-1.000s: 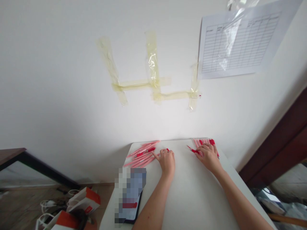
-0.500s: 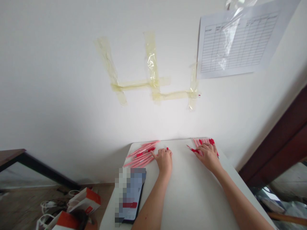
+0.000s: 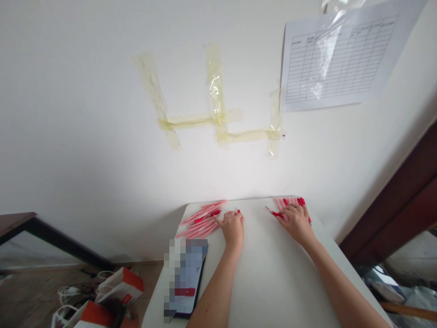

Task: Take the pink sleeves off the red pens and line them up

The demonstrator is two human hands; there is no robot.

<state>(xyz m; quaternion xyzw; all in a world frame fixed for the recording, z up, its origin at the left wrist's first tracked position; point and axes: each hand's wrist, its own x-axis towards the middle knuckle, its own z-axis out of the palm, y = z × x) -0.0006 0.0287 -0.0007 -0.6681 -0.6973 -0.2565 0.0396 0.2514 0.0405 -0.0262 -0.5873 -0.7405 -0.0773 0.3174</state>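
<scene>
On the white table (image 3: 269, 278), my left hand (image 3: 233, 228) lies with its fingers curled, right beside a loose pile of pink and red pens (image 3: 202, 217) at the far left. A small red pen end (image 3: 238, 212) sticks out past its knuckles. My right hand (image 3: 297, 223) rests with bent fingers on a second group of red and pink pens (image 3: 292, 202) at the far right. A red pen (image 3: 274, 213) pokes out to the left from under its fingers.
A tablet (image 3: 186, 278) lies at the table's left edge. The table stands against a white wall with yellowed tape strips (image 3: 216, 123) and a printed grid sheet (image 3: 336, 59). Red and white boxes (image 3: 116, 296) sit on the floor at the left, and dark wood furniture (image 3: 403, 200) stands at the right.
My left hand has slid a little to the left toward the pen pile, and its pointing finger has curled in. My right hand has stayed in place.
</scene>
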